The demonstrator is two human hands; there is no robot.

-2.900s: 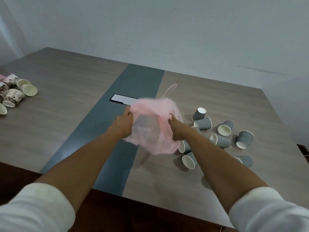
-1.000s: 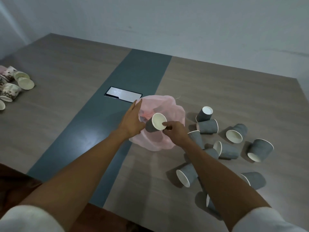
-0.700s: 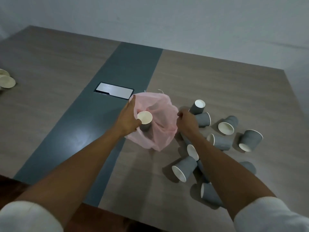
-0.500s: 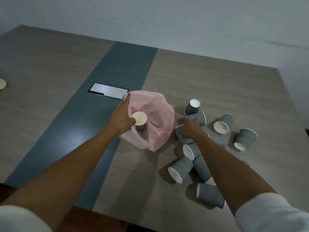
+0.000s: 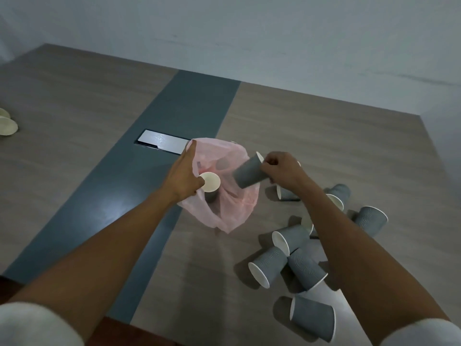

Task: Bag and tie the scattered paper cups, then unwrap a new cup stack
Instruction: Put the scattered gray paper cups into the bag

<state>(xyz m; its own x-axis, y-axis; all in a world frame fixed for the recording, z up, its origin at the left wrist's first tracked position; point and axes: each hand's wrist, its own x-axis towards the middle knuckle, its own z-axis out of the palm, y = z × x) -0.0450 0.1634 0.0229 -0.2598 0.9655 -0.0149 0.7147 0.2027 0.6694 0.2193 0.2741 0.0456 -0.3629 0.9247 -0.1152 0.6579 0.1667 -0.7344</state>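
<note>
Holding the pink bag (image 5: pixel 224 196) by its near-left rim, my left hand (image 5: pixel 182 179) is pinching the plastic so the mouth is gaping toward the right, where the loose cups are lying. One grey cup (image 5: pixel 210 186) is already sitting upright inside, white mouth showing. My right hand (image 5: pixel 282 171) is gripping a second cup (image 5: pixel 249 174) by its rim, fingers curled round it, base tilted down over the bag's opening, apparently to drop it in bottom first. From the head view, the scattered cups (image 5: pixel 291 255) are crowding the table (image 5: pixel 324 136) toward its near-right edge, on their sides, several touching. The far right corner is offering open room; the metal hatch (image 5: pixel 162 144) is lying just beyond the bag on the dark centre strip.
</note>
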